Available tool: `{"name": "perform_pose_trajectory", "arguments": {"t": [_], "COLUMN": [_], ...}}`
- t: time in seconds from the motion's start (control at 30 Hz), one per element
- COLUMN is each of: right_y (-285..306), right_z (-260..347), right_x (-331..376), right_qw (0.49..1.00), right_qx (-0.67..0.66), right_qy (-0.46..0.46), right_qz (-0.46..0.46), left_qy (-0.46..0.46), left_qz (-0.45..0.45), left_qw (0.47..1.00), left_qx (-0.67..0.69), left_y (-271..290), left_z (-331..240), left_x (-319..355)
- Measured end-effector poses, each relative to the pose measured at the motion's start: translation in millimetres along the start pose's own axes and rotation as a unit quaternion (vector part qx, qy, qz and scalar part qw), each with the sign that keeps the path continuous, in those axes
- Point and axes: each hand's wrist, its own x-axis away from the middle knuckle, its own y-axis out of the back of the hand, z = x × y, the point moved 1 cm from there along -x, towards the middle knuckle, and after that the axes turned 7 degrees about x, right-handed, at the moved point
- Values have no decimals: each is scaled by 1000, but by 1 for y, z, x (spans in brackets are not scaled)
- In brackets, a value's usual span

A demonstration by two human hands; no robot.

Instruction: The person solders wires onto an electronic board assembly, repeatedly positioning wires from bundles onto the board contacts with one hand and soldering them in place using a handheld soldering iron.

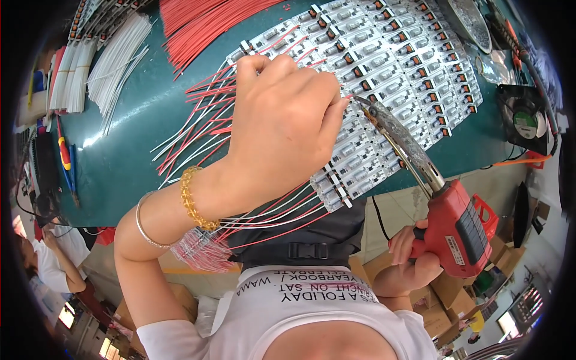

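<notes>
My left hand (285, 117) reaches over a wide panel of small white circuit boards (384, 75), its fingers pinched on a thin red wire (348, 96) whose end just shows past the fingertips. In my right hand (414, 261) is the handle of a red soldering gun (459, 231). Its long, darkened tip points up and left, meeting the boards close to the wire's end. Red and white wires (195, 129) fan out leftward from the panel, partly behind my left hand. More wires run under my left wrist to a bundle (204, 249) hanging at the table's near edge.
Bundles of red wires (198, 30) and white wires (120, 60) lie on the green table (108, 168). A screwdriver (63, 153) is at the left. On the right stand a black fan (523, 120) and a metal dish (468, 24). Another person (57, 258) is at lower left.
</notes>
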Motion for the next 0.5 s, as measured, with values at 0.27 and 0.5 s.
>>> {"name": "perform_pose_trajectory", "arguments": {"t": [0.27,0.5], "right_y": [-1,-3], "right_z": [0,7], "right_x": [9,0], "right_qw": [997,1000], "right_qx": [46,20], "right_qy": [-6,20], "right_qz": [-63,-5], "left_qy": [-18,-19], "left_qz": [-16,-9], "left_qw": [1000,1000], "left_qx": [4,-3], "left_y": [-2,-1], "left_z": [2,0], "left_x": [1,0]}}
